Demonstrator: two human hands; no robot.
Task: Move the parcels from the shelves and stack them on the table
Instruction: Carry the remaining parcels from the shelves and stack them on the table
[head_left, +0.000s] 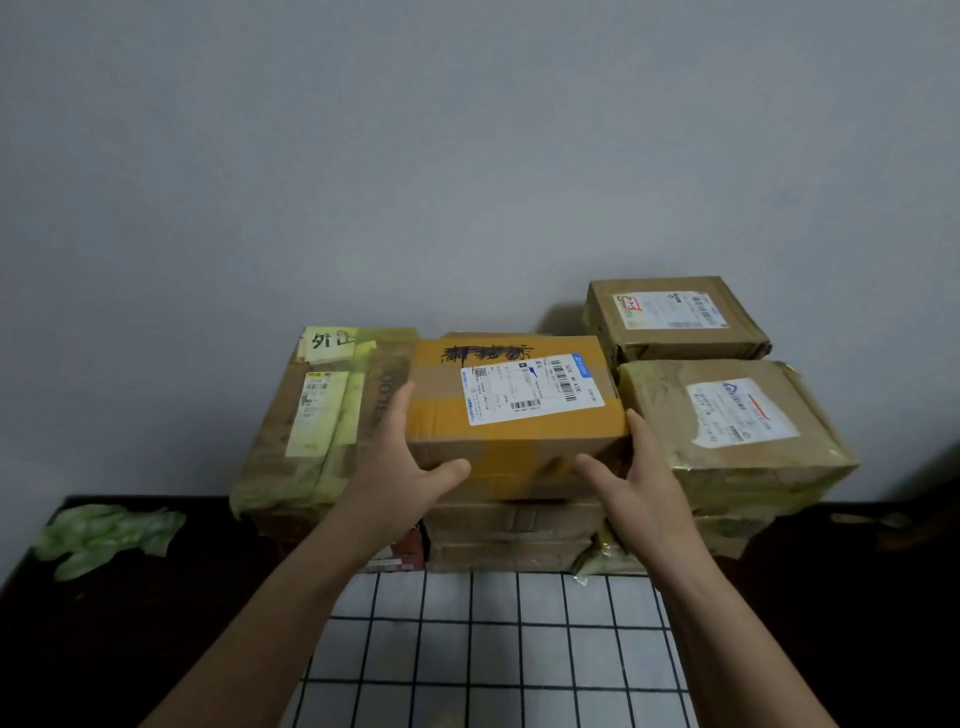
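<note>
Pressing in from either side, the left hand (402, 457) and the right hand (636, 478) clamp a yellow-taped parcel (519, 452) between them. Both hands are spread wide: the fingers lie straight up along the parcel's short sides and the thumbs splay across its near face. A white shipping label (530, 387) with barcodes covers much of the parcel's top, and black scribble crosses the yellow tape behind it. This parcel is in the middle of the pile at the far side of the table, over two flat parcels (514, 535) stacked one on the other. Whether it rests on them or is held just above them cannot be told.

Just to the left, close against the left hand's fingers, stands a large parcel (322, 415) wrapped in pale yellow-green tape. It has a tall label on top and handwritten characters on a patch at its far end. Just to the right, beside the right hand's fingers, lies a glossy-taped parcel (727, 421) with a white label, on top of another box whose edge shows below. Behind it, near the wall, sits a small parcel (670, 317), its label facing up.

The table (156, 623) is dark, and a white cloth (493, 649) with a black grid covers its middle — the forearms reach over it. Near the table's left edge lies a crumpled green plastic bag (104, 535). A plain grey wall (467, 156) rises behind the pile.
</note>
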